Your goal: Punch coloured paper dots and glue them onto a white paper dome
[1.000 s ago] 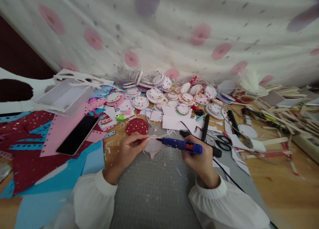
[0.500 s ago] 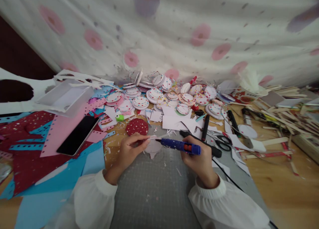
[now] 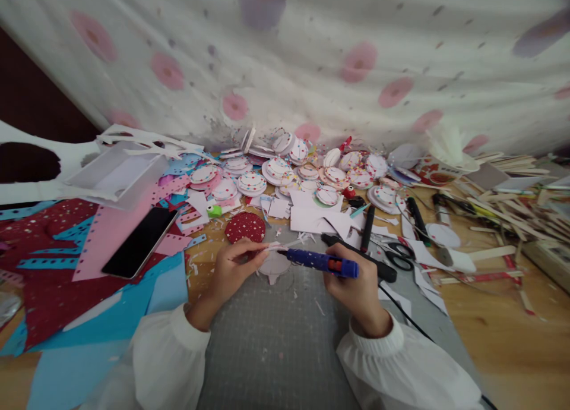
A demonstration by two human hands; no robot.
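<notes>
Blue glue gun [image 3: 312, 261] is in your right hand [image 3: 356, 285], which is closed around its handle. The nozzle points toward your left hand [image 3: 236, 267] and is very near to its fingertips. Your left hand pinches a thin pale strip [image 3: 272, 248] between the thumb and the fingers. I cannot tell whether the nozzle touches this strip, because it is too small there.

Just below the strip, between your two hands, a pale round piece [image 3: 272, 268] with a small pointed tip lies on the grey cutting mat [image 3: 276, 350]. Directly beyond your left hand there is a red disc [image 3: 244, 227] with light stars, and farther to the left of this hand lies a dark phone [image 3: 139, 243] on coloured sheets.

Just beyond your right hand lies a black marker [image 3: 367, 229], and to the right of the same hand are black scissors [image 3: 399, 256], near to it. A black cable [image 3: 412, 315] runs beside your right wrist, on its right side. Well beyond both hands, many decorated paper rounds [image 3: 278, 167] are piled in front of the flowered cloth [image 3: 285, 59].
</notes>
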